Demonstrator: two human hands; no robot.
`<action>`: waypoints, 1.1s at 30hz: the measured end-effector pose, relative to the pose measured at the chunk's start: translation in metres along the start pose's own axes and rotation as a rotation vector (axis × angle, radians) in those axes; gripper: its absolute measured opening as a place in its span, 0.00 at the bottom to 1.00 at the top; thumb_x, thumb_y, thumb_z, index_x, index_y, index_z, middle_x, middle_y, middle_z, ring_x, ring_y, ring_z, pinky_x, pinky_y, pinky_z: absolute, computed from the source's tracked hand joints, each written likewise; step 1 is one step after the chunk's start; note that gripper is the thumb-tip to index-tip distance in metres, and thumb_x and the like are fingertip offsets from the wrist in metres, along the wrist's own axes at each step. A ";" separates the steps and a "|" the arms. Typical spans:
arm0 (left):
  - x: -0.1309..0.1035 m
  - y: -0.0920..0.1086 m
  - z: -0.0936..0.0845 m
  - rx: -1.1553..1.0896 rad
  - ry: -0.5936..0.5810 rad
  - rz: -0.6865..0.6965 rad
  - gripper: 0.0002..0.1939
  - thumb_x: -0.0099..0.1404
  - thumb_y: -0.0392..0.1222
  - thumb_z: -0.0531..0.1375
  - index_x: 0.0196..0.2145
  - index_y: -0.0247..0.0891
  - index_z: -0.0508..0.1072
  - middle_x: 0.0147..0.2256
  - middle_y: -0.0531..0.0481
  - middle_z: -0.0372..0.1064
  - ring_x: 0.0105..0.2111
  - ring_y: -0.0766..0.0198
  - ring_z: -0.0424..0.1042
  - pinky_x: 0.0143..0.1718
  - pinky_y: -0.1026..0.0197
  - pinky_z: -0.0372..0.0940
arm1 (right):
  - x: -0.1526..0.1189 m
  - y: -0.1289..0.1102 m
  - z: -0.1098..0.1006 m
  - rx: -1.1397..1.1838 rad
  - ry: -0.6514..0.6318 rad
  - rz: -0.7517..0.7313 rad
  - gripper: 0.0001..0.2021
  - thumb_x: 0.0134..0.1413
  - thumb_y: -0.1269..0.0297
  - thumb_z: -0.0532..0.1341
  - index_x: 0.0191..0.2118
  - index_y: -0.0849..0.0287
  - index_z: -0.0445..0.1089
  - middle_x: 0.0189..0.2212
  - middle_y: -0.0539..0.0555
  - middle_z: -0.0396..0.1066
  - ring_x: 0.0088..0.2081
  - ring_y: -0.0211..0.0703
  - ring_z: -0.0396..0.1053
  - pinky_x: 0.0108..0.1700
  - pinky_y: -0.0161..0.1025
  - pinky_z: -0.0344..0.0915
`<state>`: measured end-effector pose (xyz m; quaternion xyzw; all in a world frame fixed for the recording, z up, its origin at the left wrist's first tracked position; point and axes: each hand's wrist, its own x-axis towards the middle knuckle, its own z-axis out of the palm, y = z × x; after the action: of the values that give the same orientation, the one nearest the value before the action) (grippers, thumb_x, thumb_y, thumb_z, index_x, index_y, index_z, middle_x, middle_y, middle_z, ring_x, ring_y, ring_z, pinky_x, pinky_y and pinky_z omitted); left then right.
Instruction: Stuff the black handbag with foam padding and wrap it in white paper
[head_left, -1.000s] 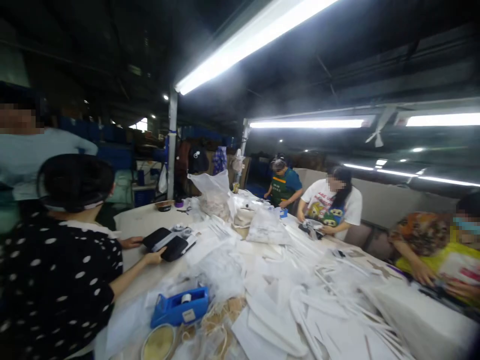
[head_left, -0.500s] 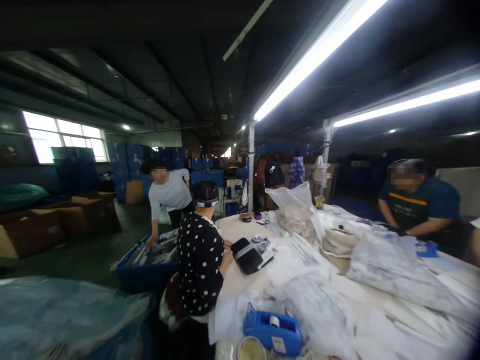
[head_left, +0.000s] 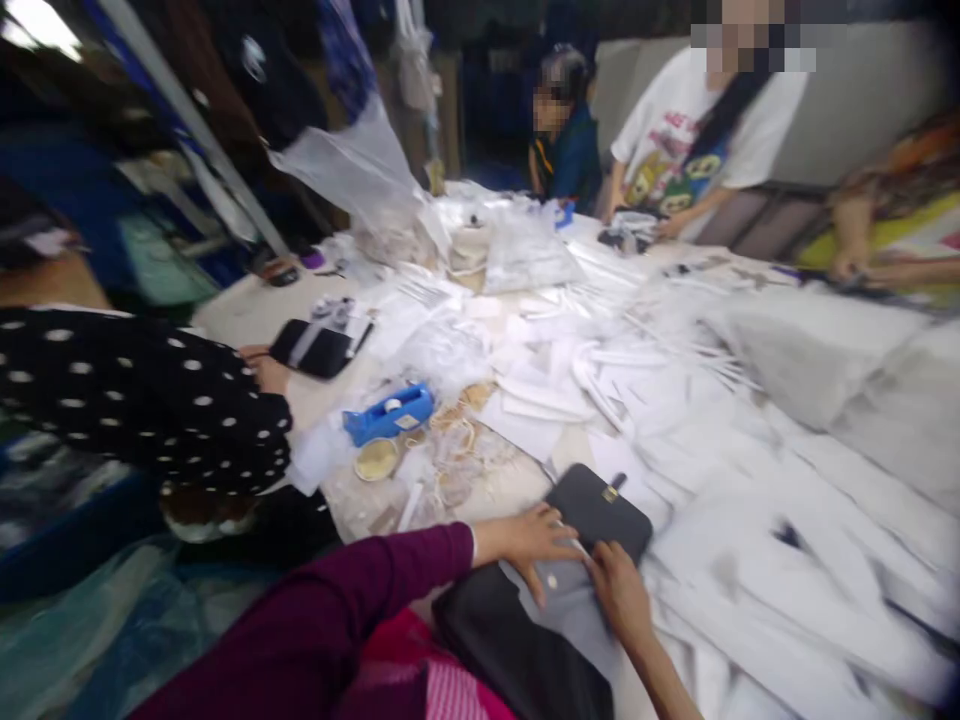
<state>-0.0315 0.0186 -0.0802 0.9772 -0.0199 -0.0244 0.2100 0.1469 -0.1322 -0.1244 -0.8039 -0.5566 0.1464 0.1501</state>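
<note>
A black bag (head_left: 517, 630) with a grey panel lies at the near edge of the table. Its dark flap (head_left: 600, 505), with a small strap and a gold clasp, is spread away from me. My left hand (head_left: 536, 545) rests on the grey panel, fingers spread and palm down. Beside it, my right hand (head_left: 619, 590) has its fingers drawn together at the fold below the flap; what they pinch is hidden. A thin white strip shows between the hands.
A blue tape dispenser (head_left: 390, 412) and a round tub (head_left: 376, 459) stand left of the bag. White sheets (head_left: 750, 560) cover the right side. A co-worker in a polka-dot top (head_left: 150, 400) handles another black item (head_left: 319, 348). Other people work across the table.
My view has swung down and to the right. Both my hands and the black bag are now visible, as are more people on the far side.
</note>
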 end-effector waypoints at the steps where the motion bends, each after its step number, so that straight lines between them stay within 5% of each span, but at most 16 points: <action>1: 0.009 -0.002 0.010 -0.028 -0.002 0.045 0.37 0.57 0.59 0.61 0.59 0.42 0.59 0.59 0.38 0.56 0.55 0.41 0.58 0.53 0.38 0.57 | 0.001 0.007 -0.005 -0.026 -0.104 0.003 0.08 0.58 0.61 0.55 0.31 0.55 0.69 0.32 0.54 0.67 0.37 0.45 0.68 0.40 0.41 0.66; 3: 0.018 -0.008 0.025 -0.035 -0.008 0.068 0.44 0.54 0.63 0.62 0.62 0.42 0.54 0.60 0.37 0.53 0.55 0.36 0.55 0.53 0.36 0.53 | 0.014 0.015 -0.012 -0.070 -0.185 0.045 0.07 0.57 0.66 0.54 0.31 0.57 0.68 0.33 0.56 0.67 0.39 0.46 0.67 0.43 0.40 0.63; 5: 0.017 -0.014 0.033 -0.008 -0.013 0.064 0.46 0.52 0.64 0.61 0.63 0.43 0.52 0.61 0.38 0.52 0.56 0.36 0.54 0.54 0.36 0.51 | 0.036 0.018 -0.019 -0.116 -0.137 0.080 0.08 0.55 0.70 0.54 0.38 0.59 0.68 0.39 0.59 0.67 0.43 0.48 0.65 0.45 0.40 0.61; 8: 0.012 -0.017 0.034 0.015 -0.021 0.076 0.47 0.52 0.65 0.61 0.63 0.44 0.51 0.61 0.39 0.52 0.56 0.38 0.54 0.54 0.38 0.51 | 0.069 0.020 -0.024 -0.194 -0.049 0.141 0.18 0.52 0.73 0.54 0.51 0.64 0.63 0.45 0.64 0.65 0.49 0.53 0.62 0.49 0.43 0.59; 10: 0.012 -0.016 0.034 0.023 -0.026 0.072 0.48 0.52 0.65 0.62 0.63 0.44 0.51 0.61 0.40 0.52 0.56 0.38 0.54 0.54 0.40 0.50 | 0.087 0.023 -0.026 -0.242 -0.100 0.242 0.20 0.52 0.72 0.55 0.53 0.68 0.62 0.46 0.67 0.65 0.50 0.57 0.61 0.49 0.45 0.59; 14: 0.015 -0.014 0.034 0.041 -0.028 0.062 0.49 0.49 0.67 0.63 0.63 0.43 0.52 0.61 0.39 0.52 0.56 0.37 0.54 0.54 0.40 0.50 | 0.112 0.031 -0.035 -0.265 -0.221 0.407 0.20 0.52 0.66 0.58 0.49 0.72 0.66 0.48 0.73 0.65 0.51 0.64 0.62 0.46 0.49 0.59; 19: 0.016 -0.015 0.036 0.045 -0.022 0.086 0.47 0.52 0.66 0.61 0.63 0.42 0.52 0.61 0.38 0.53 0.54 0.37 0.56 0.53 0.41 0.52 | 0.126 0.034 -0.072 -0.145 -0.358 0.326 0.12 0.48 0.56 0.62 0.33 0.59 0.74 0.28 0.54 0.73 0.34 0.45 0.70 0.34 0.36 0.60; 24: 0.018 -0.016 0.037 0.049 -0.012 0.072 0.47 0.51 0.65 0.62 0.62 0.42 0.53 0.59 0.38 0.55 0.54 0.39 0.56 0.55 0.39 0.49 | 0.077 0.006 -0.087 -0.050 -0.236 0.117 0.09 0.48 0.60 0.61 0.33 0.58 0.73 0.27 0.52 0.72 0.31 0.42 0.69 0.31 0.35 0.57; 28: 0.016 -0.012 0.039 0.081 0.042 0.105 0.43 0.53 0.62 0.62 0.61 0.40 0.56 0.59 0.36 0.55 0.57 0.38 0.52 0.57 0.36 0.43 | 0.003 -0.029 -0.061 0.043 -0.001 0.037 0.13 0.53 0.63 0.56 0.45 0.57 0.67 0.32 0.53 0.73 0.35 0.44 0.68 0.36 0.37 0.60; 33: 0.007 -0.002 0.041 0.132 0.110 0.128 0.36 0.55 0.57 0.63 0.56 0.32 0.63 0.56 0.34 0.61 0.58 0.45 0.55 0.60 0.45 0.47 | -0.051 -0.054 -0.029 0.135 0.171 0.030 0.10 0.59 0.62 0.51 0.38 0.57 0.68 0.35 0.55 0.71 0.40 0.46 0.66 0.41 0.39 0.60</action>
<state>-0.0270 0.0033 -0.1190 0.9855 -0.0720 0.0442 0.1469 0.0952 -0.1643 -0.0730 -0.8098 -0.5186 0.1167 0.2485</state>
